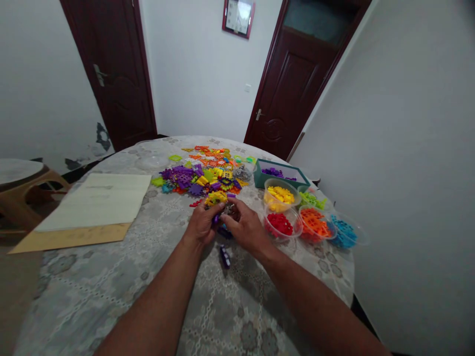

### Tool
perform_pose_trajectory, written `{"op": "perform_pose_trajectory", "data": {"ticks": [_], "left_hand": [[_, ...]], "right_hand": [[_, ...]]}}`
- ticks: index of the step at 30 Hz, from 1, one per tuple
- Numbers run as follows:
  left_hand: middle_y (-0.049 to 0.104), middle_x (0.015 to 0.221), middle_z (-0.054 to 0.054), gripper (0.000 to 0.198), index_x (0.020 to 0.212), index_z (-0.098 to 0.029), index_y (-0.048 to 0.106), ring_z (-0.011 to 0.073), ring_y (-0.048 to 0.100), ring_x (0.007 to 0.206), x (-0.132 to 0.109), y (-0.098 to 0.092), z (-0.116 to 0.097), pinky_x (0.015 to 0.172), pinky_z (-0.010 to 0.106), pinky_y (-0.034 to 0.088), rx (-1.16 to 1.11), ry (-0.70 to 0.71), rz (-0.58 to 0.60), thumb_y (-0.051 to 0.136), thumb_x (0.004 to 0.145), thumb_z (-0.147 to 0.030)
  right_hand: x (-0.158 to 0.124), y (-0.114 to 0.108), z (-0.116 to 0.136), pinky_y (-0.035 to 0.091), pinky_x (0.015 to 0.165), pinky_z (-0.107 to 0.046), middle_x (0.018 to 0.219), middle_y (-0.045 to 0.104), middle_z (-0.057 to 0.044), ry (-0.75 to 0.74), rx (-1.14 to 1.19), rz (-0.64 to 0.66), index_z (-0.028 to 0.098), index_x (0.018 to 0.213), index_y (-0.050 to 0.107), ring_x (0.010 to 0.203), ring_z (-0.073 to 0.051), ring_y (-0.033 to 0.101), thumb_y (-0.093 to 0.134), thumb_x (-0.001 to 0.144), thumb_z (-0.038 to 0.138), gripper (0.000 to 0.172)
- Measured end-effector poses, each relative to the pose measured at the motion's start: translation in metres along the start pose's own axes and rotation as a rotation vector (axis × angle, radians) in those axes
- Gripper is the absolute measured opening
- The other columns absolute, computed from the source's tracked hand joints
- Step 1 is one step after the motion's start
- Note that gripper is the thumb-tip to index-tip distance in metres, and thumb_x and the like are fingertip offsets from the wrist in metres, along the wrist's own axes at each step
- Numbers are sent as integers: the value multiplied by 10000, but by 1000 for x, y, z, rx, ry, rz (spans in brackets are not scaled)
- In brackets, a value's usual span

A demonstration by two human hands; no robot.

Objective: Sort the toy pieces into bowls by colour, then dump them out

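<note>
My left hand (202, 223) and my right hand (245, 228) meet over the round table (111, 296), both with fingers pinched on small purple plastic pieces (215, 219) held between them. One more purple piece (224, 257) lies on the cloth just below my hands. Right behind my fingers spreads a pile of mixed coloured building pieces (204, 175).
At the right stand clear bowls of yellow pieces (280, 195), red pieces (280, 224), orange pieces (314, 222) and blue pieces (343, 232), loose green pieces (311, 199), and a teal box (284, 174) with purple ones. Paper sheets (94, 200) lie at the left. Two dark doors stand behind.
</note>
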State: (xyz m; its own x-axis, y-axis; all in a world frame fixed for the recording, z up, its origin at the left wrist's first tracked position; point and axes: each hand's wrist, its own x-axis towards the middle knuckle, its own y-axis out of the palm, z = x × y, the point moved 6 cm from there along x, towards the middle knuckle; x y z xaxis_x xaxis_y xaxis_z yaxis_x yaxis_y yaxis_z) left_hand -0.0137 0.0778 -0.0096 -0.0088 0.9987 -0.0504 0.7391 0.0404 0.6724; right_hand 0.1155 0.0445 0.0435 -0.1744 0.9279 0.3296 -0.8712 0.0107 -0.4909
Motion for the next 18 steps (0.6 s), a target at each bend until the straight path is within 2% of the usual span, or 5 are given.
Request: {"op": "perform_pose_trajectory", "data": {"ticks": [4,7,13,16,18], "left_hand": [[775,941,20,533,1018,-180,682,176,744,800,1,-4,-6,734,293,625,-73,56,-46,988,584,-223],[760,921,-3,527,1004,-199,660,159,734,756,5,-12,-10,661,268,612,-81,66,-85,974,582,-199],[701,833,-28,520,979,-208,634,120,675,658,11,-28,-7,487,188,497,-45,34,-200,969,582,-219],[690,855,-27,542,989,-211,634,115,666,683,10,-29,-6,446,164,435,-37,26,-214,972,566,-220],[683,855,-28,547,984,-210,628,114,657,686,9,-28,-7,431,159,406,-33,25,-209,974,560,-229]], "right_hand": [[1,15,7,571,988,-380,1233,749,-82,-59,-60,-50,212,1423,602,1015,-212,717,680,930,270,503],[10,15,-1,599,920,-374,1105,761,-57,15,-33,-28,200,1420,598,919,-200,723,675,937,295,498],[45,-24,-23,572,577,-244,859,691,9,147,19,113,179,1457,560,654,-142,691,659,961,315,523],[79,-41,-30,523,502,-221,780,687,4,176,-92,234,163,1440,591,580,-142,667,700,941,266,521],[110,-54,-35,526,508,-229,748,686,0,217,-136,188,153,1442,594,560,-146,657,725,928,232,536]]}}
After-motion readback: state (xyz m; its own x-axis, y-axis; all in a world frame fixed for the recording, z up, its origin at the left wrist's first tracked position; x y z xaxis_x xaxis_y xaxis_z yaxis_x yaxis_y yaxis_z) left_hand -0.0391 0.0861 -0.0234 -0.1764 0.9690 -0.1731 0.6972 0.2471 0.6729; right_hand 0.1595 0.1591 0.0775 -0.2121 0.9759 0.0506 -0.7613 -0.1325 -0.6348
